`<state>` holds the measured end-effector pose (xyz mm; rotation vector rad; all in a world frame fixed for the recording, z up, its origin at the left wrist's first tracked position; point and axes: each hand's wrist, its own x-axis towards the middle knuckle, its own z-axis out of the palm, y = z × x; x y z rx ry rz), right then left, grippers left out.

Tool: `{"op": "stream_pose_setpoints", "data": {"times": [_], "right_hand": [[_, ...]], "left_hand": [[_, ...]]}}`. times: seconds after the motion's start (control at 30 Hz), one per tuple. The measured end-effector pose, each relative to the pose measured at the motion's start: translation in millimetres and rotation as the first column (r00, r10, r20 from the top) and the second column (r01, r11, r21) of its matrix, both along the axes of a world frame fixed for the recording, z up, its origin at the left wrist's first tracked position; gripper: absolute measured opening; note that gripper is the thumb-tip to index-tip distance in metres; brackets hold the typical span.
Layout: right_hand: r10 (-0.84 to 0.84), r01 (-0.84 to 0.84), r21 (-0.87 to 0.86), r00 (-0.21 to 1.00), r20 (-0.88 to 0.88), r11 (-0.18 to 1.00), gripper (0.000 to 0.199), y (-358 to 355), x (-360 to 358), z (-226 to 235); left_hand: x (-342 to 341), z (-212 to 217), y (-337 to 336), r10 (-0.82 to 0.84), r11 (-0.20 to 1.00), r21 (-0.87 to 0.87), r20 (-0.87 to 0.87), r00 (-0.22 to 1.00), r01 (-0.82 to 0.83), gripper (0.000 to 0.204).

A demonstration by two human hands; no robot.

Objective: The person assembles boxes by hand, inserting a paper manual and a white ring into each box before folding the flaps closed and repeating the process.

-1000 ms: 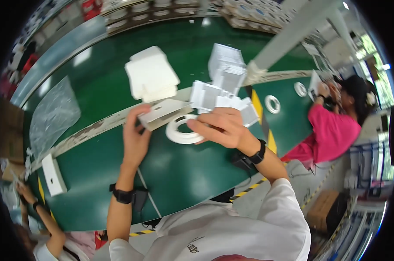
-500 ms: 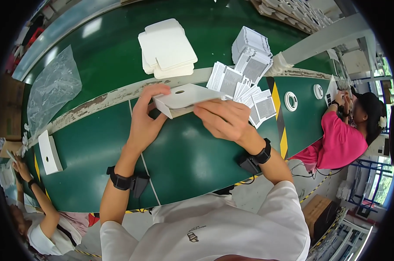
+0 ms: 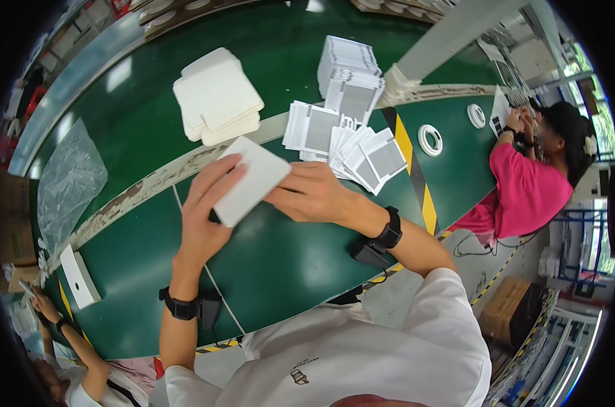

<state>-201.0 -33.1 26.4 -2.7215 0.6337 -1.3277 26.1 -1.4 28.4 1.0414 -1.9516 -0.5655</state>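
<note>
A small white cardboard box (image 3: 256,178) is held tilted above the green table, its broad plain face turned up. My left hand (image 3: 209,193) closes around its left end, fingers lying over the top face. At the box's right edge, my right hand (image 3: 314,193) grips with bent fingers; its fingertips are partly hidden. Just beyond the box lies a stack of white rounded-corner sheets (image 3: 219,98). Printed leaflets (image 3: 372,159) are spread out near my right hand, in front of a taller leaflet stack (image 3: 348,61).
At the left stands another white box (image 3: 82,279) with a small hole, near a clear plastic bag (image 3: 73,180). Two white rings (image 3: 430,140) lie right of the striped tape (image 3: 413,163). A grey post (image 3: 450,41) rises behind the leaflets. Co-workers sit on both sides.
The box has been turned, so a plain broad face shows instead of the side with the hole. My left fingers have moved over its top. The whole view has shifted slightly.
</note>
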Motion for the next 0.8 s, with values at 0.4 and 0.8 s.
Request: {"op": "stream_pose_setpoints", "data": {"times": [0.4, 0.8], "right_hand": [[0.046, -0.037, 0.395, 0.999, -0.012, 0.918, 0.009, -6.8, -10.0, -33.2], [0.053, -0.072, 0.609, 0.997, 0.049, 0.79, 0.01, -8.3, -11.3, -28.3]], "left_hand": [[179.9, -17.6, 119.5, 0.667, 0.745, -0.49, 0.508, 0.546, -0.454, 0.056], [3.3, 0.4, -20.0, 0.089, 0.989, 0.081, 0.349, 0.933, -0.124, 0.072]]}}
